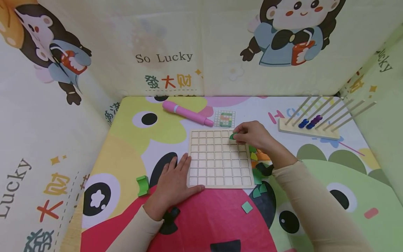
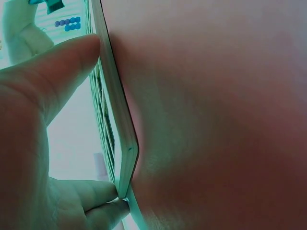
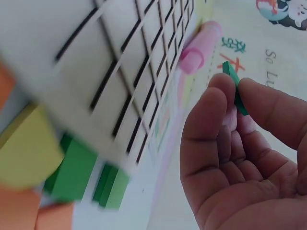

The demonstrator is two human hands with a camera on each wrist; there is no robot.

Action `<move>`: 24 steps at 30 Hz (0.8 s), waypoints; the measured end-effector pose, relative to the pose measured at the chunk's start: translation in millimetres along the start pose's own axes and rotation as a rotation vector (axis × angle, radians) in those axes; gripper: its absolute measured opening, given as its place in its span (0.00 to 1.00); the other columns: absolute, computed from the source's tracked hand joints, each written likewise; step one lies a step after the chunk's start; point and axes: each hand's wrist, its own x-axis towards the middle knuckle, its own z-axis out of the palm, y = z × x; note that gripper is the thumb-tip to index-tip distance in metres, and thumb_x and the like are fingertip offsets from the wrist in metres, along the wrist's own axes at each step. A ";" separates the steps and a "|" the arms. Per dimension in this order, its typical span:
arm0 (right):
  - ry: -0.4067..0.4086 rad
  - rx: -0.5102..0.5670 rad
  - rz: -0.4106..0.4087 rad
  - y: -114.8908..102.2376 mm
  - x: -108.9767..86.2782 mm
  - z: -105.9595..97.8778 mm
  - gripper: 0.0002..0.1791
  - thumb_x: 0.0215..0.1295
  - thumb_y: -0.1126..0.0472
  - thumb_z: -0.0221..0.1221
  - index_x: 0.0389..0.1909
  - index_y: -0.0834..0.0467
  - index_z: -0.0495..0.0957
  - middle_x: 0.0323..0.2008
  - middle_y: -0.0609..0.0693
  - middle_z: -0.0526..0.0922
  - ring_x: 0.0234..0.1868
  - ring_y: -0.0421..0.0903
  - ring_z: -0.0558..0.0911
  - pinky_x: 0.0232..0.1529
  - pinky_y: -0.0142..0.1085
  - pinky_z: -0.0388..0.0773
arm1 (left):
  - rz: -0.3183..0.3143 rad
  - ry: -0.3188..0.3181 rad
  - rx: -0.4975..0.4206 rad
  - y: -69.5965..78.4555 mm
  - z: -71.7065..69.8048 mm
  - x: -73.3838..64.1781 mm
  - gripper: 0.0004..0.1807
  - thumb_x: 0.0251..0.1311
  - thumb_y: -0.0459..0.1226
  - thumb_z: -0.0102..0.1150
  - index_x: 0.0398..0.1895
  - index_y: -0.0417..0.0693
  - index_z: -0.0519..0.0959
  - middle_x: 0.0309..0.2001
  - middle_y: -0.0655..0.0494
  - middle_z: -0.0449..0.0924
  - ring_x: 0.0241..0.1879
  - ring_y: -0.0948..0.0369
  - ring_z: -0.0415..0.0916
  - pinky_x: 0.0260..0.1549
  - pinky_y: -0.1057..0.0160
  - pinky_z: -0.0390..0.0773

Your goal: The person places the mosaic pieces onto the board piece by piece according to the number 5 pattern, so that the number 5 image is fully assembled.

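Right hand (image 1: 254, 135) pinches green piece (image 1: 232, 136) over board (image 1: 218, 163), mid-frame; piece likely light, stiff, best held by edges. Left hand (image 1: 174, 182), fingers spread, touches board's lower left.

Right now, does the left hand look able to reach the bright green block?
Probably yes: the bright green block lies left of the left hand with nothing visible between them, though that hand may have to leave the grid board.
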 end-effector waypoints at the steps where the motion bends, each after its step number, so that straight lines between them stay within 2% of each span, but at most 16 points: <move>1: -0.009 0.015 0.000 -2.4 2.7 2.6 0.11 0.72 0.60 0.64 0.48 0.63 0.83 0.39 0.57 0.86 0.43 0.57 0.89 0.50 0.48 0.87 | -0.002 -0.001 0.001 0.0 -0.2 -0.1 0.64 0.52 0.75 0.60 0.84 0.48 0.54 0.84 0.51 0.51 0.80 0.38 0.50 0.75 0.36 0.56; 4: -0.038 0.048 -0.006 -9.8 10.8 11.2 0.09 0.71 0.62 0.65 0.47 0.64 0.83 0.39 0.58 0.86 0.43 0.56 0.90 0.49 0.47 0.87 | -0.006 -0.003 0.001 0.2 -0.8 -0.1 0.64 0.51 0.75 0.61 0.84 0.48 0.54 0.84 0.50 0.51 0.80 0.38 0.50 0.75 0.36 0.56; 7: -0.063 0.031 -0.021 -17.2 18.8 21.0 0.08 0.69 0.64 0.65 0.45 0.64 0.83 0.38 0.57 0.88 0.41 0.55 0.90 0.46 0.44 0.88 | -0.008 -0.006 0.000 0.5 -1.2 0.0 0.64 0.51 0.75 0.61 0.84 0.48 0.54 0.84 0.50 0.51 0.80 0.38 0.50 0.75 0.36 0.56; 12: -0.080 -0.139 -0.076 -24.8 34.3 36.2 0.06 0.68 0.63 0.64 0.42 0.59 0.86 0.32 0.52 0.89 0.35 0.49 0.85 0.39 0.36 0.82 | -0.007 -0.006 0.000 0.7 -1.2 0.2 0.64 0.51 0.75 0.61 0.84 0.48 0.54 0.84 0.50 0.51 0.80 0.37 0.50 0.75 0.36 0.56; 16: -0.073 -0.274 -0.118 -29.2 44.3 47.7 0.03 0.68 0.62 0.65 0.38 0.56 0.87 0.33 0.48 0.88 0.39 0.47 0.81 0.44 0.39 0.77 | -0.002 -0.004 0.002 0.3 -1.3 0.2 0.64 0.52 0.75 0.60 0.83 0.48 0.54 0.84 0.50 0.51 0.80 0.37 0.51 0.75 0.36 0.57; 19: -0.076 -0.319 -0.130 -32.1 48.6 54.7 0.03 0.68 0.62 0.66 0.36 0.56 0.88 0.35 0.49 0.88 0.42 0.48 0.80 0.49 0.42 0.77 | -0.001 -0.006 0.003 0.1 -0.9 0.4 0.64 0.52 0.75 0.60 0.84 0.49 0.54 0.84 0.51 0.51 0.80 0.37 0.50 0.75 0.36 0.57; 24: -0.087 -0.363 -0.133 -35.9 52.9 62.3 0.04 0.68 0.63 0.65 0.36 0.57 0.88 0.36 0.50 0.88 0.43 0.48 0.79 0.51 0.42 0.78 | -0.008 -0.014 0.003 0.5 -0.8 1.0 0.64 0.51 0.75 0.61 0.84 0.49 0.54 0.84 0.51 0.50 0.80 0.38 0.50 0.75 0.36 0.56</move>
